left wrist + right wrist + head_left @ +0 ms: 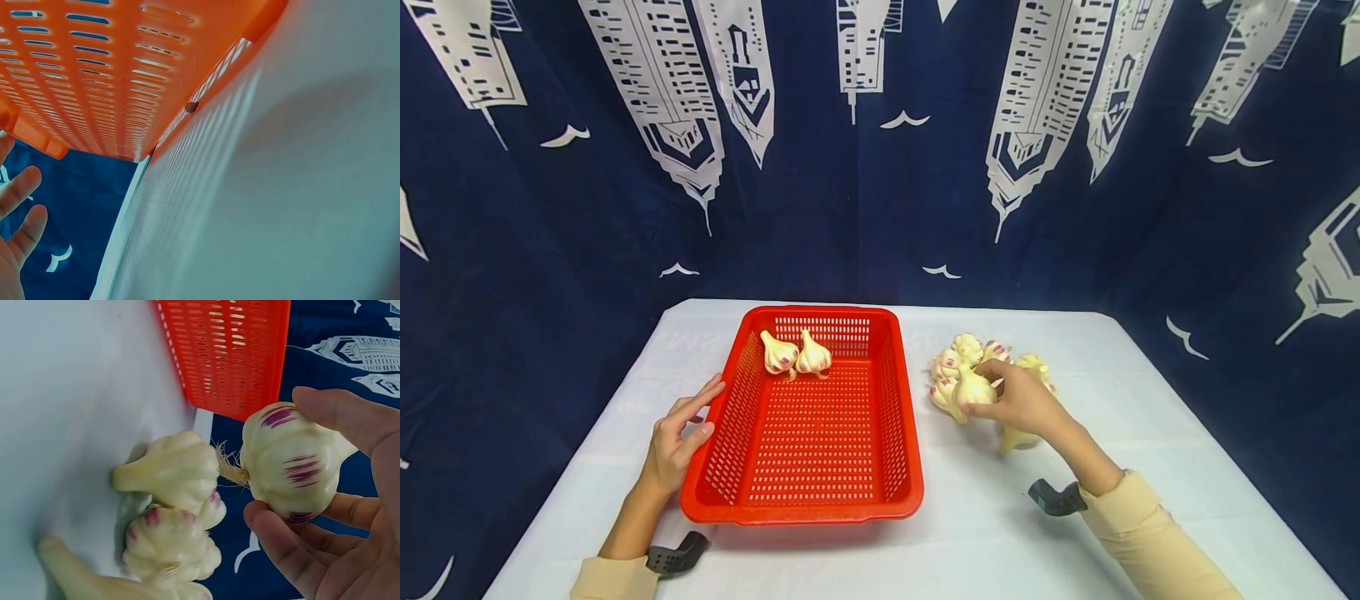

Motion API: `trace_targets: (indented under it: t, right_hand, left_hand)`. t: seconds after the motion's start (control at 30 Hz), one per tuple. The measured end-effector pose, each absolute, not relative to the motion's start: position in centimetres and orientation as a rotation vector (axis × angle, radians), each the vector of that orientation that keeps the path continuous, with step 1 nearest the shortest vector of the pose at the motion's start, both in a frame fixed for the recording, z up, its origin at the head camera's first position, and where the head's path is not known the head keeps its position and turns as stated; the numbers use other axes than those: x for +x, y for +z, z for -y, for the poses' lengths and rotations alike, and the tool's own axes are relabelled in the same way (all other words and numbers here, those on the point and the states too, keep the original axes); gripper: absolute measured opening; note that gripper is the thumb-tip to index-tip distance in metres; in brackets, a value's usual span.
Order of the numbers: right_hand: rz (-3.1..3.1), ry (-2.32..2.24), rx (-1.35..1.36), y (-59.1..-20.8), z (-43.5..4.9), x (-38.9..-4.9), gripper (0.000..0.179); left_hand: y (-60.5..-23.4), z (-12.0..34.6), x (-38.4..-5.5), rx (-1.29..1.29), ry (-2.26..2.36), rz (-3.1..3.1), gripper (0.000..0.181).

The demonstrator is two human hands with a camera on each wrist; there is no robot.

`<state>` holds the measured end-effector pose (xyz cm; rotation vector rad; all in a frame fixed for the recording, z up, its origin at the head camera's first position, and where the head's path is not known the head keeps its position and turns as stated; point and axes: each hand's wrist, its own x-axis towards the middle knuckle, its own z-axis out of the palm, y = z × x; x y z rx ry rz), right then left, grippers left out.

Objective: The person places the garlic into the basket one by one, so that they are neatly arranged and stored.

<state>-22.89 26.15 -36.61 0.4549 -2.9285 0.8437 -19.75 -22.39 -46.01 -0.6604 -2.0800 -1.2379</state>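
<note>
- Fingers (281, 544) and thumb of the right hand (1018, 404) grasp a cream, rounded garlic bulb (290, 462) streaked with purple, its fibrous roots pointing toward the pile.
- Just beyond it, a loose pile of similar cream-and-purple garlic bulbs (946, 364) lies to the right of the basket; whether the held bulb touches them cannot be told.
- Left hand (673, 446) has its fingers spread and relaxed, touching the left rim of a red, rectangular, perforated plastic basket (805, 512).
- Inside the basket, two whitish garlic bulbs (813, 357) sit side by side near the far left corner.
- Dark curved wrist devices (1057, 498) and pale yellow sleeves (1150, 525) show on both arms.
- Beneath everything spreads a white tabletop (970, 500).
- Behind hangs a navy cloth (820, 217) printed with white, upside-down towers.
</note>
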Motion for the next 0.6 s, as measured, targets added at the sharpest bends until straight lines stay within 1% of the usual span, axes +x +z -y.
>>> trace_targets:
  t: [0.1,0.4,0.6]
  right_hand:
    - [2.914,0.836,0.467,-36.2,-25.8,-23.1,0.063]
    - [2.871,0.895,0.490,-35.5,-24.8,-23.6,0.060]
    - [2.819,0.933,0.479,-34.9,-24.2,-23.8,0.062]
  left_hand:
    - [-45.9,22.5,-19.7,-0.662,-1.238,2.085,0.050]
    - [-46.3,22.6,-20.0,-0.664,-1.234,2.069,0.049]
    - [-46.2,22.4,-19.9,-0.669,-1.242,2.077,0.049]
